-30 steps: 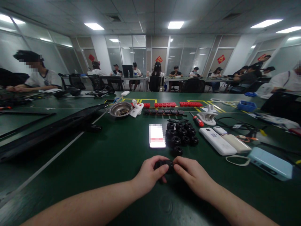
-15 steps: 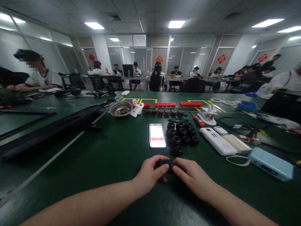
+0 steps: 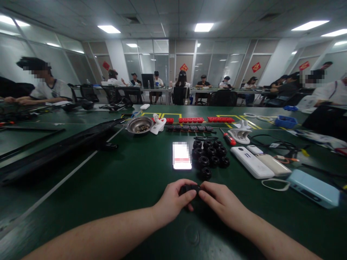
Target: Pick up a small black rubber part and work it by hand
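Two bare hands meet over the green tabletop (image 3: 141,209) around one small black part (image 3: 193,188), held close to the near edge of the view. The left hand (image 3: 173,198) wraps its body, thumb clamped along the near side; the right hand (image 3: 221,200) brings thumb and index together on its right end. Much of the part is covered, so its full shape cannot be told.

It looks light and stiff, probably hard plastic, with a smooth surface that might slip under dry fingertips. Gripping the body on one side and the end on the other seems the surest hold.

Just beyond the fingers sits a cluster of round black parts (image 3: 203,161), the nearest one close enough to be nudged. Beside it lies a phone (image 3: 182,164) with a lit screen. Farther off are a metal bowl (image 3: 132,126), a screwdriver (image 3: 230,139) and, rightward, a pale blue box (image 3: 313,186).
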`<state>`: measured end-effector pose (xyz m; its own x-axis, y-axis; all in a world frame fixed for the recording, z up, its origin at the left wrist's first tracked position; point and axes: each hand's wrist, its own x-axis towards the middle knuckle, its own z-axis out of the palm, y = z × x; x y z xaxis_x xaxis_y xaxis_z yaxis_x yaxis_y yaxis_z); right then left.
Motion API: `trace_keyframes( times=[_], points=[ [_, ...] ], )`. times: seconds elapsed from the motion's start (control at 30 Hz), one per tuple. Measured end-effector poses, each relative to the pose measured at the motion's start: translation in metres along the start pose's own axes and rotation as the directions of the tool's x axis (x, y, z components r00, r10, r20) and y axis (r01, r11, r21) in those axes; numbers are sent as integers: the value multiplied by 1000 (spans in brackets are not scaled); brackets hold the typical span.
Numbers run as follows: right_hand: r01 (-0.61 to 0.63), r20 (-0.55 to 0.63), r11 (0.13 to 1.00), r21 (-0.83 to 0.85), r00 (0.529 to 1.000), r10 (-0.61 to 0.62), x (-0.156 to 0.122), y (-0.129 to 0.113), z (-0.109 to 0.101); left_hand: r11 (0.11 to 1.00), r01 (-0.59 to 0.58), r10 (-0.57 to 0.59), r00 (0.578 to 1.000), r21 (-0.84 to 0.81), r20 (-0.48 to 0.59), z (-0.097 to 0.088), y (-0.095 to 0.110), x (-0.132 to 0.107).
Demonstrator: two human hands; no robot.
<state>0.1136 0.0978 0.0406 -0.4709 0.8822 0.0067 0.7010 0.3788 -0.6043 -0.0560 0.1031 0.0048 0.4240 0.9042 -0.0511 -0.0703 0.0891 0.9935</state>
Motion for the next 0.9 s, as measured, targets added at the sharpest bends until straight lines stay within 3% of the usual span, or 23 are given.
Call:
trace_keyframes(
  times=[0.9],
  points=[
    [-37,1,999,-24,999,38,-3,-3,-1,999,2,-1,1000,34,-28,2,1,0]
  ],
)
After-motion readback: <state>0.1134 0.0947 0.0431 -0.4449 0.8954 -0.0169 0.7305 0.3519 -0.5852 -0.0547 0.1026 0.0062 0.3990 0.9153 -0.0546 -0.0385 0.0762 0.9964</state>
